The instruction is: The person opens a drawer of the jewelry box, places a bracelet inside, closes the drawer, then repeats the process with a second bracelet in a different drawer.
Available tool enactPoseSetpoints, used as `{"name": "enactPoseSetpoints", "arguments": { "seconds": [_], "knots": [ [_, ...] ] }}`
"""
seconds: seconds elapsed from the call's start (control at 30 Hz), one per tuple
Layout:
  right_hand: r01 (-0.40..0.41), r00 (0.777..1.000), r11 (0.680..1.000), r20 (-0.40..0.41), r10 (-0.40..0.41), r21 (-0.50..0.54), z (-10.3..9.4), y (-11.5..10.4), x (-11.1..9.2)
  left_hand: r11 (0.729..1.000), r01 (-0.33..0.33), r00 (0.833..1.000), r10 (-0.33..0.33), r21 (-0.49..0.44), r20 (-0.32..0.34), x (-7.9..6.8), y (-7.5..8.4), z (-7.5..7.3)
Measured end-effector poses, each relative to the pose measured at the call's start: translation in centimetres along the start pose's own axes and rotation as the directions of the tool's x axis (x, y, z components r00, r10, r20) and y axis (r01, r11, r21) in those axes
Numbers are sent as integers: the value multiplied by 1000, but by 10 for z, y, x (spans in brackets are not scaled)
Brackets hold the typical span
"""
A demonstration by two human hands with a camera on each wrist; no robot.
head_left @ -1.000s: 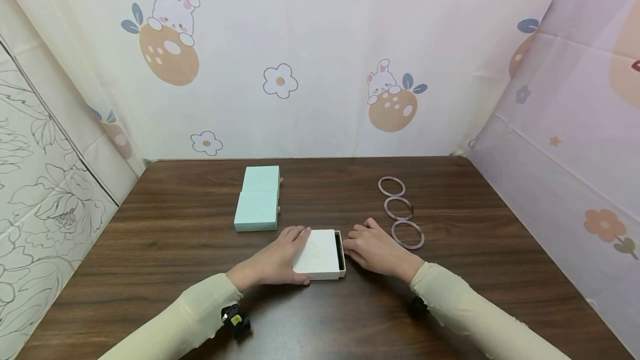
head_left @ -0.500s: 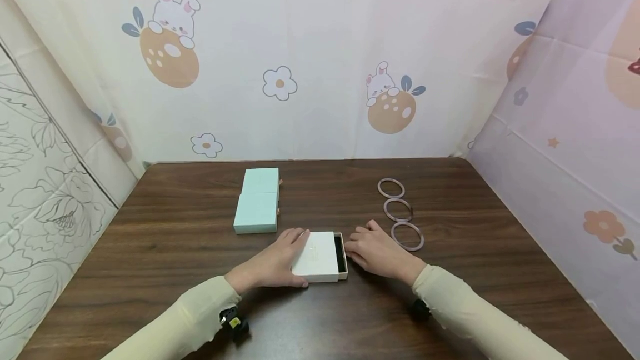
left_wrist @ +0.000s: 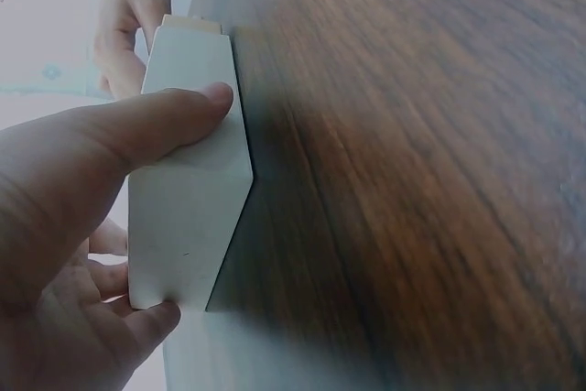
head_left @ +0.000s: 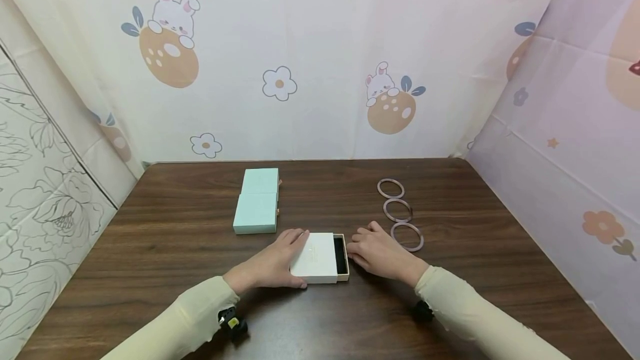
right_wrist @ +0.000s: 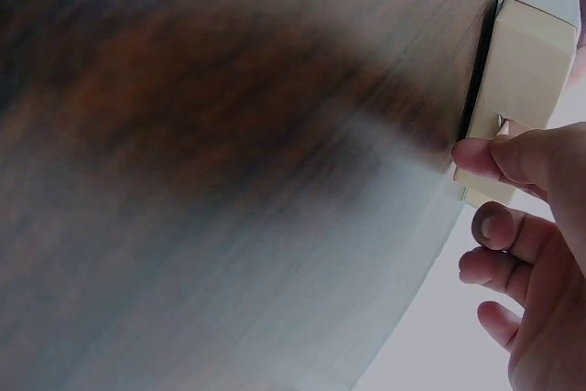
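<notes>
A white drawer-style gift box lies flat on the table in the head view. My left hand grips its outer sleeve from the left, thumb on the near side and fingers around the far side. From the sleeve's right end protrudes the cream inner drawer, whose dark lining shows from above. My right hand is at that end. In the right wrist view its thumb and index finger pinch a small pull tab on the drawer front, while the other fingers are curled below.
Two mint-green boxes lie end to end at the back left. Three pale mauve rings, the nearest ring just beyond my right hand, form a row at right. A printed curtain hangs behind the wooden table.
My right hand has shifted slightly to the right with the drawer, which stands out further from the sleeve. My left hand keeps its grip on the sleeve.
</notes>
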State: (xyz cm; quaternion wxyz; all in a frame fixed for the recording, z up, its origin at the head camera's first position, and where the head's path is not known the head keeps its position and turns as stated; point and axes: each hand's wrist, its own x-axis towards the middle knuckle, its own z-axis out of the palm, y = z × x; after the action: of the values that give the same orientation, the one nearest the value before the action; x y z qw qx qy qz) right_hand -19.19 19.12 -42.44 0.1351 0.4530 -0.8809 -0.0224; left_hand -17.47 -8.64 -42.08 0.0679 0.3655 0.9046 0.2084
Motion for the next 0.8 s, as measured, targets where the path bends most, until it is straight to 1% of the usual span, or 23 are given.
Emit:
{"name": "enactPoseSetpoints", "arguments": {
  "seconds": [0.27,0.4,0.63,0.8],
  "knots": [
    [-2,1000,1000,9,1,8,0,1,-2,1000,14,1000,-14,-16,16,-3,-2,-1],
    [-4,1000,1000,22,4,13,-1,1,-2,1000,11,1000,-10,-17,8,-4,-4,0],
    [6,1000,1000,-5,-6,-2,0,2,-3,1000,-1,1000,1,-17,-8,-4,-7,1],
    [6,1000,1000,6,-6,-5,-1,3,-5,1000,0,1000,0,-17,-14,-5,-8,2]
  ]
}}
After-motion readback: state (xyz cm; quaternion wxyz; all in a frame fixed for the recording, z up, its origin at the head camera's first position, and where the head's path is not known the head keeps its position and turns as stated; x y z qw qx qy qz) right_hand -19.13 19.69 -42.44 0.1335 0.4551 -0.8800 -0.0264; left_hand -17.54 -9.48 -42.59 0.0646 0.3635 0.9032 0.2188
